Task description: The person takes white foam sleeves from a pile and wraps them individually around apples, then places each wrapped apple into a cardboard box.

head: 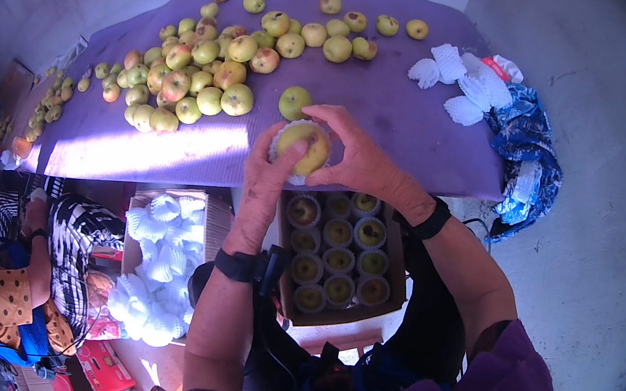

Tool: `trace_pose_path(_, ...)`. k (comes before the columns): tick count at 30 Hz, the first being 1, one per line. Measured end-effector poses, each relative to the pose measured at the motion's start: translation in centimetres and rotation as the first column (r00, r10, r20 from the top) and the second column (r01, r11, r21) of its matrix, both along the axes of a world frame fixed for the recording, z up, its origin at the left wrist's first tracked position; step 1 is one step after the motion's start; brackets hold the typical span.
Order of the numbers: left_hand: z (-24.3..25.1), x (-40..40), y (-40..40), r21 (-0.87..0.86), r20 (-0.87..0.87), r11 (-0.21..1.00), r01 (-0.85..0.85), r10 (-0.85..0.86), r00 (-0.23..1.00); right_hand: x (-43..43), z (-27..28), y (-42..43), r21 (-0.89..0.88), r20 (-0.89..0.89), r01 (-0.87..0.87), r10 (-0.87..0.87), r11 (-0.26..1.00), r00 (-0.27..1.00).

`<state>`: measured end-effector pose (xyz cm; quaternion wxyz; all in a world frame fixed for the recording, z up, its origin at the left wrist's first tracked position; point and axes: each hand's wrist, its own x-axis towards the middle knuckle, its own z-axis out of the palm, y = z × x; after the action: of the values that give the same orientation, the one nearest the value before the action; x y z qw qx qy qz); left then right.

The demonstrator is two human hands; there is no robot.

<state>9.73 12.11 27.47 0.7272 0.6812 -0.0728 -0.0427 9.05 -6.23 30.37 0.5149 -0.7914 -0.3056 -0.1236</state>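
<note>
My left hand [269, 171] grips a yellow-green apple [312, 150] from the left, its thumb over the fruit. A white foam net sleeve [276, 140] surrounds the apple's lower part. Curved around the right side is my right hand [358, 157], with fingertips near the top and thumb near the bottom edge; its exact contact is unclear. Just beyond them, a green apple [294, 103] rests on the purple-covered table [396, 123]. Below the table edge, an open cardboard box [343, 319] holds several apples [338, 232] in foam sleeves, set in rows.
Many loose apples [174, 85] lie left of centre on the table. Foam sleeves [468, 85] and a blue patterned cloth [526, 130] are at the right. A box of foam sleeves [164, 258] stands lower left, beside a co-worker [0, 294]. A red box [105, 369] lies beneath.
</note>
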Motion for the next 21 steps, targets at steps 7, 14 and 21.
trace_pose_path(7,0.7,0.1,0.2,-0.314,-0.034,0.948,-0.052,0.044,0.998,1.4,-1.0,-1.7,0.292,-0.523,0.074,0.095,0.953,0.847)
trace_pose_path(14,0.6,0.2,0.3,-0.495,-0.073,0.860,0.121,-0.180,0.981,0.9,-0.7,-0.2,0.424,-0.602,0.065,0.227,0.904,0.765)
trace_pose_path(21,0.8,0.2,0.7,-0.560,-0.053,0.794,0.238,-0.321,0.945,1.7,-1.2,-0.9,0.457,-0.576,-0.007,0.301,0.890,0.760)
